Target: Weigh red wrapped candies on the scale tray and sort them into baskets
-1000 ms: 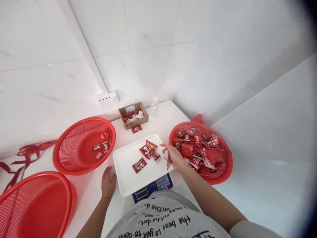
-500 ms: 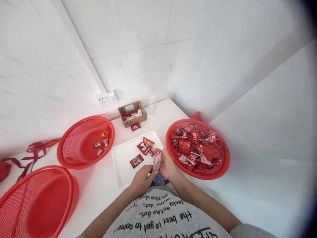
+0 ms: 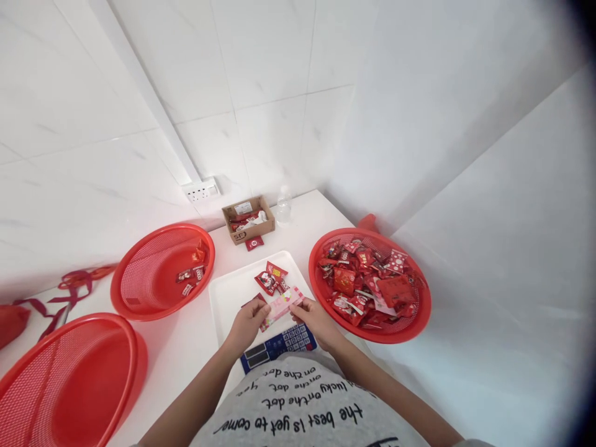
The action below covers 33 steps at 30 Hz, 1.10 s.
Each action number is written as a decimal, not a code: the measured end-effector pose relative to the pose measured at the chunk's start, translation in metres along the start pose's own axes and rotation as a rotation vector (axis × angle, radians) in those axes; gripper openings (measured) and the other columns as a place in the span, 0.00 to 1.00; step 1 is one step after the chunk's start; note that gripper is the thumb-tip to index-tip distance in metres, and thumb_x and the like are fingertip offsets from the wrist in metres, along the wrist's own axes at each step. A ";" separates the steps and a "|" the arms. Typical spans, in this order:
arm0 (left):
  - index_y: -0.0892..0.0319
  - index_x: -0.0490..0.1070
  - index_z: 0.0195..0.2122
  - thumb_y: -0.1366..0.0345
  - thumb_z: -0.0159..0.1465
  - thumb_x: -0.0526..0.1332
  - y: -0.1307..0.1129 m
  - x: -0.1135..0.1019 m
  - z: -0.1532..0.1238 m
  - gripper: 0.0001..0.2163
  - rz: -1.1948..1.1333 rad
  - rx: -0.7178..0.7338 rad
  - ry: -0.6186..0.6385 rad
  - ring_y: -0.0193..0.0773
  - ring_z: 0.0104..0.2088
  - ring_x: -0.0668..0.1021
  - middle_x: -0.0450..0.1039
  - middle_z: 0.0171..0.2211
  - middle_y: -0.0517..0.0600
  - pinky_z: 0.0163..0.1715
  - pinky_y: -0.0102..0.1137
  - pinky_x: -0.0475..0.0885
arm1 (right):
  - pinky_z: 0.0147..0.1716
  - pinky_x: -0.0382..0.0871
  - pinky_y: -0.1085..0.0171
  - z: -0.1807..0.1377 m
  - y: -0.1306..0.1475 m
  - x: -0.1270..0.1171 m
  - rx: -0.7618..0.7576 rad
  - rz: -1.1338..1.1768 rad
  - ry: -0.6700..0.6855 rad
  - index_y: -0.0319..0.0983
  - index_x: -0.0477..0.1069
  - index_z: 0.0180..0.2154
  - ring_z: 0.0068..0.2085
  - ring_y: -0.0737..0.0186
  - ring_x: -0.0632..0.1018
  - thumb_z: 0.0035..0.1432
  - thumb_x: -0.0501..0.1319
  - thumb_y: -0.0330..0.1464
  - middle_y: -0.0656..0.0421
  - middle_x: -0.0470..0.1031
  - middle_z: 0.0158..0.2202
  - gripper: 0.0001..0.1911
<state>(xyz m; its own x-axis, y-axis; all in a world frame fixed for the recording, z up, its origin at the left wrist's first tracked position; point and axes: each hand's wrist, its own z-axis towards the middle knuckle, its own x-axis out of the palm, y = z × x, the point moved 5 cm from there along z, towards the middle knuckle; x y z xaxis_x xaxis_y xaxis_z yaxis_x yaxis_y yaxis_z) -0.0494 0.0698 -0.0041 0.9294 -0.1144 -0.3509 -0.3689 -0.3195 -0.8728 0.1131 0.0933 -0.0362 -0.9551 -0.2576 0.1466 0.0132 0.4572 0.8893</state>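
A pink candy wrapper (image 3: 279, 305), flat and elongated, is stretched between my two hands above a weighing scale. My left hand (image 3: 248, 323) pinches its left end; my right hand (image 3: 316, 318) pinches the right end. Beneath it lies the white scale tray (image 3: 228, 292), carrying several red candy packets (image 3: 270, 278); another dark red packet is partly covered by my left hand and the wrapper. The scale's blue keypad panel (image 3: 279, 344) shows between my forearms. Whether anything is inside the pink wrapper, I cannot tell.
Right of the tray, a red basket (image 3: 316, 282) is heaped with red and pink packets. At left stand a red basket (image 3: 121, 292) with a few packets and another red basket (image 3: 139, 366). Behind are a cardboard box (image 3: 254, 236), a clear bottle (image 3: 284, 208) and red ribbon (image 3: 74, 282).
The pink wrapper was bunched between my close-set hands; now it is spread out flat. My left hand has moved left, and more of the blue panel shows.
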 end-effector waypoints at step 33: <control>0.57 0.57 0.57 0.60 0.63 0.49 0.030 -0.013 0.014 0.21 0.724 0.360 -0.237 0.45 0.56 0.62 0.60 0.56 0.57 0.54 0.42 0.58 | 0.59 0.48 0.51 0.020 -0.006 0.010 -0.378 -1.174 0.029 0.39 0.57 0.58 0.63 0.50 0.50 0.54 0.54 0.30 0.50 0.47 0.63 0.28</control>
<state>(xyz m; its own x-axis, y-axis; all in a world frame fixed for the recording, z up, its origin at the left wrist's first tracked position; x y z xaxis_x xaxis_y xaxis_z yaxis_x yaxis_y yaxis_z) -0.0728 0.0745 -0.0300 0.4492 0.0377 -0.8926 -0.8917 0.0811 -0.4453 0.0977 0.1056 -0.0488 -0.4391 -0.3666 -0.8202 -0.7588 -0.3376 0.5571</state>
